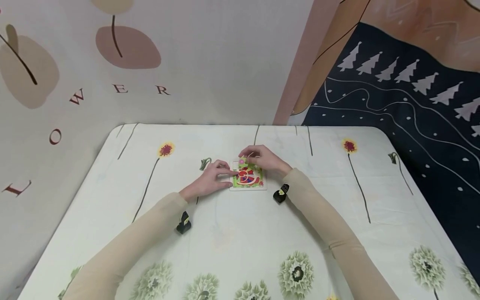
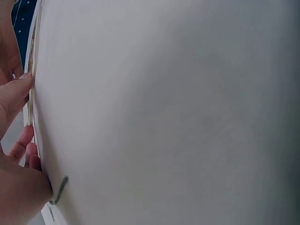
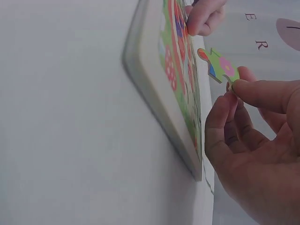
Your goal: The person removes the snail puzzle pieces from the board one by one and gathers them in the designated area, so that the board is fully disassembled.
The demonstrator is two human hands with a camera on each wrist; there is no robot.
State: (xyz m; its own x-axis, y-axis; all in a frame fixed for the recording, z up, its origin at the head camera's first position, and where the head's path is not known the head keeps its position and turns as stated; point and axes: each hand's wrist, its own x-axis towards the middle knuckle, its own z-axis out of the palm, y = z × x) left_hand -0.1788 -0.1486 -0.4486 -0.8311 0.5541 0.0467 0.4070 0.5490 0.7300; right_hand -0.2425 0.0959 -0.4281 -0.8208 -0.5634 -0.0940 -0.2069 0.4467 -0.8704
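White flower-print tabletop [image 1: 232, 233]; pale lettered backdrop [image 1: 225, 62]; navy tree-print cloth [image 1: 397, 87] right

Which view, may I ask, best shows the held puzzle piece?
Right wrist view: the puzzle piece appears large, pinched by the right hand. The head view shows it small; the left wrist, not at all.

A homelike, decorated indoor corner was suggested, though whether it was set in a home or a studio could not be told. The cloth-covered table [image 1: 232, 225] was patterned with long-stemmed flowers [image 1: 166, 149]. Behind it, a pale wall covering [image 1: 217, 66] was marked with rounded shapes and red letters; to the right, a dark blue covering [image 1: 435, 133] was printed with white fir trees [image 1: 406, 71].
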